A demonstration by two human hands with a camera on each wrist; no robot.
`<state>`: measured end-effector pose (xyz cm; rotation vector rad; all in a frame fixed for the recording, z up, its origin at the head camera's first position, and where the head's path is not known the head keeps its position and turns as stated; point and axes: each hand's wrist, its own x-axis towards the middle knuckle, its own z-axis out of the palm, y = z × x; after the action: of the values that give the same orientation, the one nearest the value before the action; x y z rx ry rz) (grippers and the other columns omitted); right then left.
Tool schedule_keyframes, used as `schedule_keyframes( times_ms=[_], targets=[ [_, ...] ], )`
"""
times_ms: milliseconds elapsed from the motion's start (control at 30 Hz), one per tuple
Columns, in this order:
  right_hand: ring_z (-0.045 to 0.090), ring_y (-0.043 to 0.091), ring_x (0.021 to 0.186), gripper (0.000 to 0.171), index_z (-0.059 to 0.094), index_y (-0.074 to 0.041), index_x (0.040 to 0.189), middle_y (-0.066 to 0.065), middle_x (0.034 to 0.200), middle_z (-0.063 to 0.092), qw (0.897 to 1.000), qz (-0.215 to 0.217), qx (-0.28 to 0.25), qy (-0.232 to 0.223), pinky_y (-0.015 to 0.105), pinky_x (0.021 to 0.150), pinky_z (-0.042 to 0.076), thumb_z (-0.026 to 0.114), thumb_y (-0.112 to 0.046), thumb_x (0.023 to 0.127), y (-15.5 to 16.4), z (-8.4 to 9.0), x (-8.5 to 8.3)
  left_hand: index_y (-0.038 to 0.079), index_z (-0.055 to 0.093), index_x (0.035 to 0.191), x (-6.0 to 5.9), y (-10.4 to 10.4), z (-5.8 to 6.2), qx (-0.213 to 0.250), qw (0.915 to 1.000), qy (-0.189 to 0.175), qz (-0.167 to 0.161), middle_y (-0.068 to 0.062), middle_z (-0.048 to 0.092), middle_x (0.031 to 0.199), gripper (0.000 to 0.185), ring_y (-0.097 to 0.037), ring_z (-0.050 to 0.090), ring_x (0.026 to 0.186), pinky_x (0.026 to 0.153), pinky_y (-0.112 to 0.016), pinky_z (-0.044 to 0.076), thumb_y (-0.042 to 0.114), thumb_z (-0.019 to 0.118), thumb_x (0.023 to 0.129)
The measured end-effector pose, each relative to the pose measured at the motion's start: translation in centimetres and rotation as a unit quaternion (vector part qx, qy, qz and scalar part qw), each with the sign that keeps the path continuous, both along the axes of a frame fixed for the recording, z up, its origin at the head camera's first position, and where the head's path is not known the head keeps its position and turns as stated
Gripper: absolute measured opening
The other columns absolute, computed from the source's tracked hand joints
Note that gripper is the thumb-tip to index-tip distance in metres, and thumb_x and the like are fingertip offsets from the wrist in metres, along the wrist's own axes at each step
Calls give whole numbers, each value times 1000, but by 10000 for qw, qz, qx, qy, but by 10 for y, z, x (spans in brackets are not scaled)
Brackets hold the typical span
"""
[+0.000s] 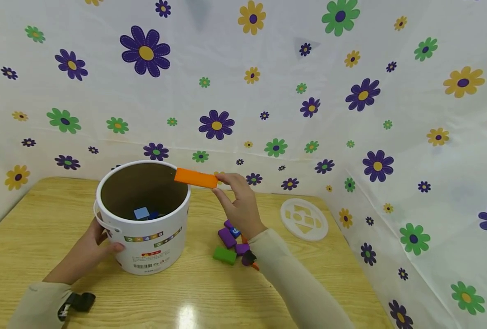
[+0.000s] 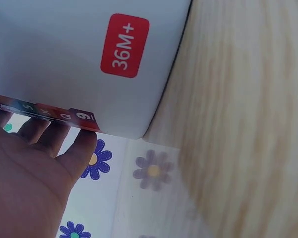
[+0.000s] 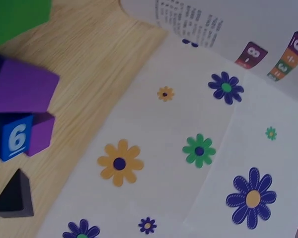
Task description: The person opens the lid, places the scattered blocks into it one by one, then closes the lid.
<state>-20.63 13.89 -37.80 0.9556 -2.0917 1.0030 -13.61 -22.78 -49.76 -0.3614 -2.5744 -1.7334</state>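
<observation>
A white bucket [image 1: 167, 249] with printed number strips stands upright on the table, a light blue block [image 1: 141, 213] visible inside. My left hand [image 1: 97, 246] rests against its left side, thumb across the front; in the left wrist view, extended fingers touch the printed wall. Between thumb and fingers, my right hand [image 1: 242, 205] pinches one end of an orange rectangular block [image 1: 195, 178]. The block's far end reaches over the bucket's right rim. Only a sliver of that hand shows in the right wrist view, and the orange block is out of it.
Right of the bucket lies a pile of blocks: a green one [image 1: 225, 255], purple ones [image 1: 227, 237], a blue number block [image 3: 13, 136] and a dark triangular one [image 3: 16, 196]. A white lid with cut-out shapes [image 1: 320, 228] lies farther right. Flower-printed cloth [image 1: 227, 96] borders the table.
</observation>
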Motion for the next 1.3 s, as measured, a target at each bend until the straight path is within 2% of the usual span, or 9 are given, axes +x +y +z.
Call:
schedule_keyframes(
  times_ms=[167,400,667,833,967,1067,1300],
  targets=[
    [62,25,116,34,65,0,130,12,124,67,9994,308,158,-13,32,106,52,72,-10,98,-15,2,4,28,-3,165,0,0,1,-11,10000,-29,-1,-27,15,165,99,-57,18,146,110,-83,21,41,70,99],
    [61,20,121,33,66,-3,131,9,127,67,9962,677,407,-361,28,113,45,71,-12,99,-33,8,8,26,-4,165,0,0,1,41,10000,-53,27,-28,14,164,100,-56,17,146,110,-83,19,41,71,99],
    [61,20,120,35,68,-4,131,8,127,67,9905,846,774,-764,24,108,48,73,-15,98,-49,21,11,26,-3,165,1,-1,0,81,10000,-56,14,-27,15,163,100,-54,19,145,110,-83,19,41,70,99],
    [63,18,112,33,69,-4,127,7,122,69,9863,898,618,-1241,26,104,52,76,-14,96,-53,25,8,26,-2,165,0,-2,1,76,10000,-42,0,-27,14,164,99,-55,17,145,110,-83,18,39,71,99],
    [64,18,113,31,70,-4,125,6,122,69,9825,983,454,-1515,29,104,53,77,-13,95,-50,23,7,29,-2,165,0,-1,1,60,10000,-47,8,-27,14,164,100,-56,17,146,110,-83,19,38,72,98],
    [64,18,114,31,70,-2,125,7,122,68,9817,1086,484,-1486,28,104,53,76,-14,96,-43,21,5,32,-3,165,0,-1,1,11,10000,-28,42,-26,15,164,100,-56,17,146,110,-83,20,38,72,98],
    [66,23,113,28,69,-6,124,7,122,68,9771,1093,1056,-1486,25,101,54,74,-11,98,3,5,-2,36,-3,164,0,0,1,76,10000,-15,-19,-24,14,165,99,-56,17,147,110,-83,20,39,71,99]
  ],
)
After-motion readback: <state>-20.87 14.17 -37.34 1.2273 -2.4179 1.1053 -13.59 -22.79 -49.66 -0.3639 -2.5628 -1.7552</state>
